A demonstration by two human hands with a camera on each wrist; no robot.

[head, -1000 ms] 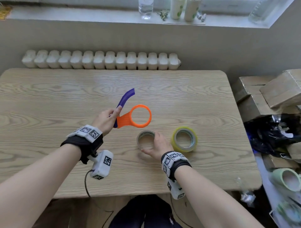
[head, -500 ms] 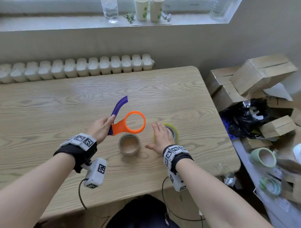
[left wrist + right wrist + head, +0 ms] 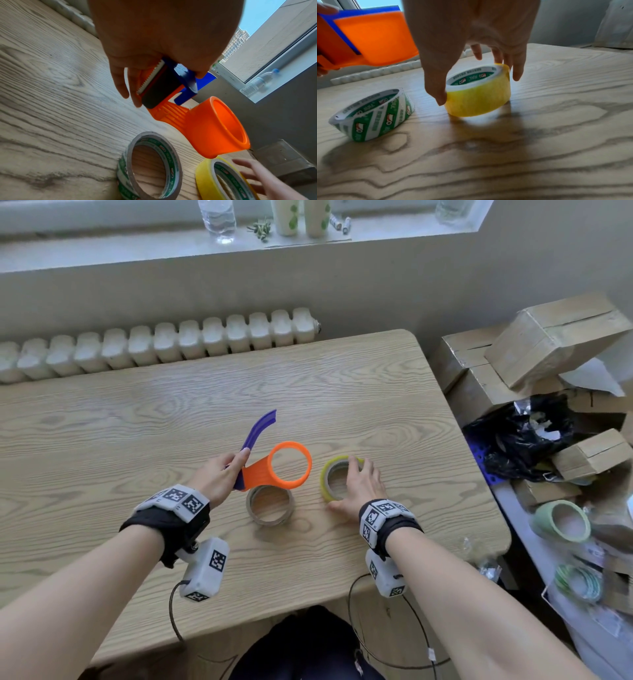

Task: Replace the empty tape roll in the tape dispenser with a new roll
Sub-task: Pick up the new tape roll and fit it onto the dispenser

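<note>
My left hand [image 3: 222, 474] grips the tape dispenser [image 3: 258, 474] by its blue handle and holds it just above the table. Its orange ring [image 3: 205, 128] carries no roll, and the toothed cutter sits under my fingers [image 3: 123, 93]. The empty core [image 3: 251, 513], printed green and white [image 3: 373, 121], lies flat on the table below the ring. To its right lies the new yellow tape roll [image 3: 325, 481]. My right hand [image 3: 356, 484] spans this roll, with the thumb [image 3: 441, 100] on its near side and the fingers over its far rim [image 3: 479, 101].
The wooden table [image 3: 137, 440] ends at a radiator [image 3: 154, 344] and a window sill with a bottle [image 3: 217, 217]. Right of the table are cardboard boxes [image 3: 548, 344], a black bag [image 3: 520, 440] and a green tape roll [image 3: 561, 525].
My right hand left the empty core and moved right onto the yellow roll, closing around it. My left hand kept hold of the dispenser. The head view swung to the right.
</note>
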